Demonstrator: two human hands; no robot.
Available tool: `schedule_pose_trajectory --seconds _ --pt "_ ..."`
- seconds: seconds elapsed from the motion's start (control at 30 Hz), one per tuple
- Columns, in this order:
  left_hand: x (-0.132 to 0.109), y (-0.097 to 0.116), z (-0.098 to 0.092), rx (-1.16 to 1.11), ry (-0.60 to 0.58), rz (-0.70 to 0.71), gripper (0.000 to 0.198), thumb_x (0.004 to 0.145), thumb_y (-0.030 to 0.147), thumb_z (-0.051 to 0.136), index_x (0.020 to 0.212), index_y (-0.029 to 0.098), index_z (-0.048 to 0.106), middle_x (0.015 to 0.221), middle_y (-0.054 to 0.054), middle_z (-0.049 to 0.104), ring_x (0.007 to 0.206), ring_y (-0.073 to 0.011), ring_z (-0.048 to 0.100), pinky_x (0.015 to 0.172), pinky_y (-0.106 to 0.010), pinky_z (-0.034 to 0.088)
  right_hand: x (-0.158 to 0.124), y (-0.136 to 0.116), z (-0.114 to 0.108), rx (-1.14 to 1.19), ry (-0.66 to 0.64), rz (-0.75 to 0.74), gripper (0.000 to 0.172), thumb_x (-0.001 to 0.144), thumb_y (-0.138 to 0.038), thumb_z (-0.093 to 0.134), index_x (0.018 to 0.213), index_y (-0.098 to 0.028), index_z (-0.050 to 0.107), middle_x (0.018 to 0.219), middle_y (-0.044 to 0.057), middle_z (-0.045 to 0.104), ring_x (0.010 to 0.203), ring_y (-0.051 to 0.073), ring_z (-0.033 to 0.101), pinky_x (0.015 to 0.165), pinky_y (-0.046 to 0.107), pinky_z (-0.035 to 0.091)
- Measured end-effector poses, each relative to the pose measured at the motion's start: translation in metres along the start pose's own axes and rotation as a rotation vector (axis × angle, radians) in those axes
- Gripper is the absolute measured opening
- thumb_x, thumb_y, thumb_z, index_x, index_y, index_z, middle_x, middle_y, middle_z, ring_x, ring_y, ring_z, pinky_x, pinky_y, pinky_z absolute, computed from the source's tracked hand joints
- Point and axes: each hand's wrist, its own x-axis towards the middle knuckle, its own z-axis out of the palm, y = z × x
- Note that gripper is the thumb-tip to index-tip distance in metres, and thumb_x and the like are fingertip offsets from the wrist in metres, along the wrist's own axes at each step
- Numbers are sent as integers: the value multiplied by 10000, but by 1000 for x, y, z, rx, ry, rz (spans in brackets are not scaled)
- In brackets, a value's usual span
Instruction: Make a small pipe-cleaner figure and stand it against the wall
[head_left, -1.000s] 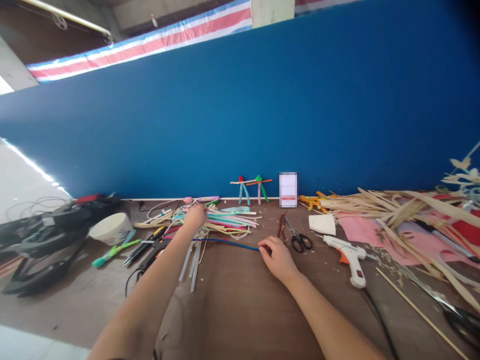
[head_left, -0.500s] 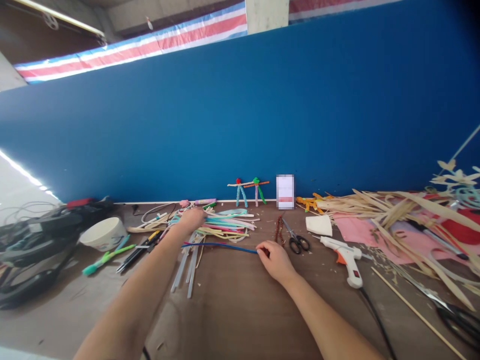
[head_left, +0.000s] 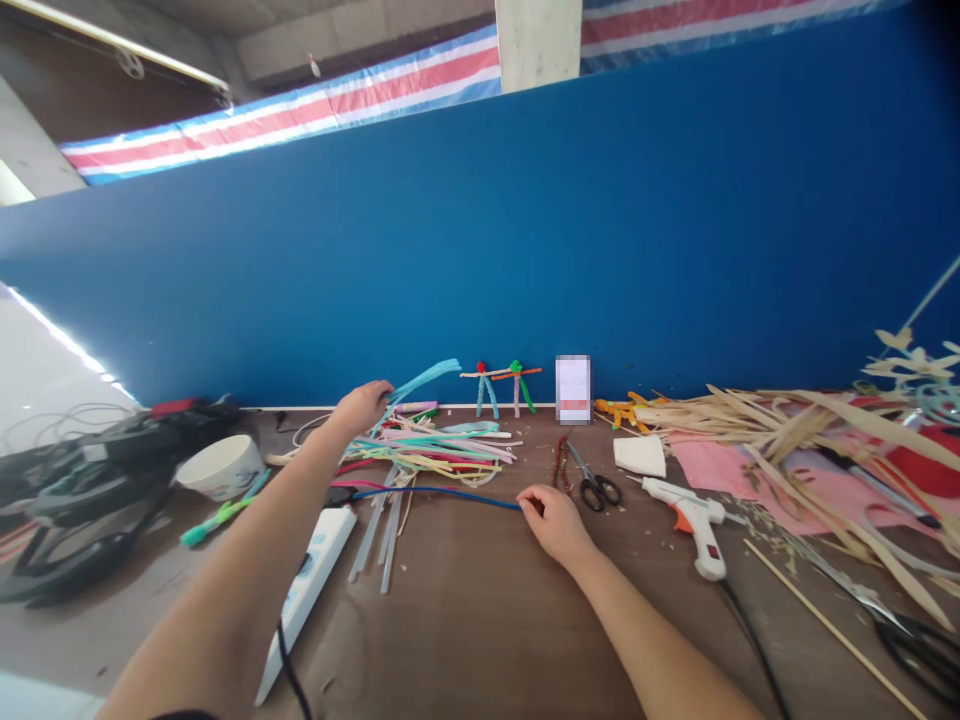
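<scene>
Raised just above the back of the pile, my left hand [head_left: 365,404] is closed around a bundle of light-blue pipe cleaners [head_left: 427,376] that points up to the right. Below it lies the heap of mixed-colour pipe cleaners [head_left: 450,448]. My right hand [head_left: 551,515] rests on the table, its fingertips pinching the end of a dark-blue pipe cleaner [head_left: 450,491] that runs left toward the heap. Two small pipe-cleaner figures [head_left: 487,395] stand against the blue panel. Black-handled scissors [head_left: 596,488] and a dark-red twisted pipe cleaner [head_left: 560,465] lie beyond my right hand.
On the right are a white glue gun [head_left: 699,525], a white cup [head_left: 640,456], wood strips [head_left: 780,430] and larger scissors [head_left: 915,645]. A white power strip [head_left: 311,590], a paper bowl [head_left: 220,468] and a black bag [head_left: 75,490] are on the left. Clear glue sticks [head_left: 386,540] lie mid-table.
My left hand has lifted from the heap, up and to the left, with the light-blue bundle now in it. The power strip has come into sight. My right hand keeps its pinch.
</scene>
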Motion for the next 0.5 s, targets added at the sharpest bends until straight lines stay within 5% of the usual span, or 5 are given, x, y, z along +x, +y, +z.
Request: schedule_pose_trajectory --seconds 0.17,0.37,0.5 --pt "2 -4 -5 -46 -60 42 282 709 237 413 907 187 608 963 -50 617 823 -157 561 685 -183 382 -1 1 0 -5 3 -1 180 755 -193 435 736 -173 613 728 38 633 687 158 563 646 251 408" --pt "3 -11 -4 -102 -242 70 195 609 283 516 716 185 647 665 -2 641 623 -143 562 537 -179 367 -1 1 -1 -3 -8 -2 190 756 -193 430 738 -171 618 744 42 641 693 161 569 650 254 414" --pt "4 -13 -5 -127 -262 89 107 517 280 591 567 188 613 521 30 576 544 -131 523 487 -182 334 -1 1 -1 0 -13 2 192 754 -198 431 740 -176 622 727 37 641 678 159 569 633 251 415"
